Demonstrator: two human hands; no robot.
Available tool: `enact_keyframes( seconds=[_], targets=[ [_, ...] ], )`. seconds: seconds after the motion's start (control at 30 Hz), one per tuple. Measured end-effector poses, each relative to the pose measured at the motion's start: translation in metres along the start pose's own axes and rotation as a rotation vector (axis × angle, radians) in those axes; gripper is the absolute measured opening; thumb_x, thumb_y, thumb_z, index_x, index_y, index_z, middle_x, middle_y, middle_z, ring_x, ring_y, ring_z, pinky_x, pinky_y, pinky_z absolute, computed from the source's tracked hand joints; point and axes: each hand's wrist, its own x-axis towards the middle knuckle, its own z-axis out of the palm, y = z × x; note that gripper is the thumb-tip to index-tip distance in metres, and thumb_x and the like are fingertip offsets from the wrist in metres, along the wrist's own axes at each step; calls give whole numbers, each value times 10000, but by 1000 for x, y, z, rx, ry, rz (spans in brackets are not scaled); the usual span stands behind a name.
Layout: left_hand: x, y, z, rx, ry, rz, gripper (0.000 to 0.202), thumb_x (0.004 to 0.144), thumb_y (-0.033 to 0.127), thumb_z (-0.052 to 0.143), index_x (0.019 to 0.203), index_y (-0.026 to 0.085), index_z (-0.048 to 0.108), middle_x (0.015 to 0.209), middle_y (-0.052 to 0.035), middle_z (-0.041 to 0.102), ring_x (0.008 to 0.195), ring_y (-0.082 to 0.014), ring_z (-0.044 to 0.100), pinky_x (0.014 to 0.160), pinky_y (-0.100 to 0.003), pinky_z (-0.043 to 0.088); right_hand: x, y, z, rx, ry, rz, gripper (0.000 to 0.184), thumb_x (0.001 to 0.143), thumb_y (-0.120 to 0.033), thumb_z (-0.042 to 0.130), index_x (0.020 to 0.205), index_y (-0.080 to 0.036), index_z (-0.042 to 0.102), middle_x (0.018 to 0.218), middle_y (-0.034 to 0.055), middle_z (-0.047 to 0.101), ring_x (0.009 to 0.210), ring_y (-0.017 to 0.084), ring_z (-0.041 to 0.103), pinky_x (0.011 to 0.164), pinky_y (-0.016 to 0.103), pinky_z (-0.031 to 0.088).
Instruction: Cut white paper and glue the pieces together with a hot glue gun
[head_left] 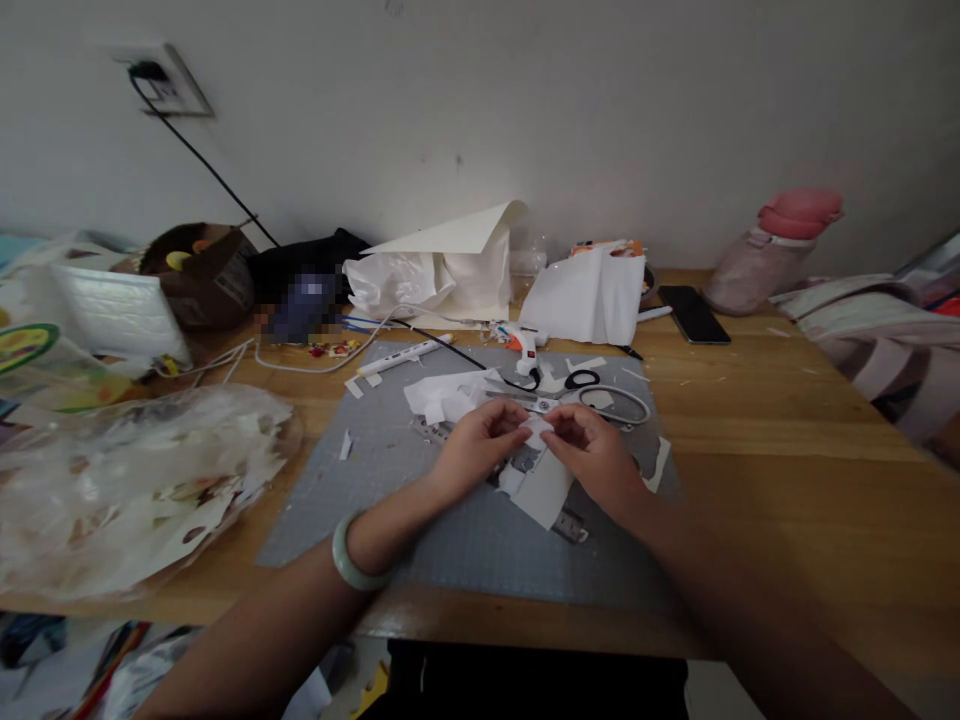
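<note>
Between my fingertips is a small piece of white paper (536, 430), pinched on its left side by my left hand (487, 445) and on its right by my right hand (592, 450). Both hands are closed over the grey cutting mat (360, 520). Just beyond them lie scissors (544, 404), partly hidden by paper scraps. A larger white paper sheet (450, 392) rests left of the scissors. Below my hands, a pale paper piece (544, 490) covers part of a metal ruler (571, 526).
A hot glue gun (529, 350) and a white pen-like tool (405, 355) lie at the mat's back. Clear plastic bags (135, 480) fill the left. A phone (694, 315) and pink-lidded bottle (772, 250) stand back right. Cables (322, 368) cross the back left.
</note>
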Motion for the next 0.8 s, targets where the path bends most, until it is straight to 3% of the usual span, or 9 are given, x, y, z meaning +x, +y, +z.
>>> enact_keyframes(
  seconds=[0.2, 0.43, 0.8],
  targets=[
    [2, -1, -1, -6, 28, -4, 220, 643, 233, 643, 822, 185, 526, 737, 10, 553, 683, -118, 525, 642, -267, 426, 1, 2, 0, 101, 33, 136, 309, 688, -341, 640, 959, -206, 581, 792, 17, 590, 683, 139, 575, 629, 281, 487],
    [2, 3, 0, -24, 39, -21, 215, 642, 179, 653, 817, 176, 528, 753, -5, 556, 742, -133, 547, 688, -274, 443, 2, -4, -3, 33, -99, 140, 164, 748, -351, 560, 723, -194, 602, 643, -6, 598, 579, 120, 531, 568, 262, 437],
    [2, 7, -2, -57, 89, -46, 73, 759, 221, 558, 794, 172, 516, 666, 27, 538, 578, -92, 498, 593, -244, 424, 3, -5, -5, 17, -155, 178, 160, 755, -311, 539, 724, -184, 632, 611, -10, 615, 543, 117, 529, 540, 248, 438]
  ],
)
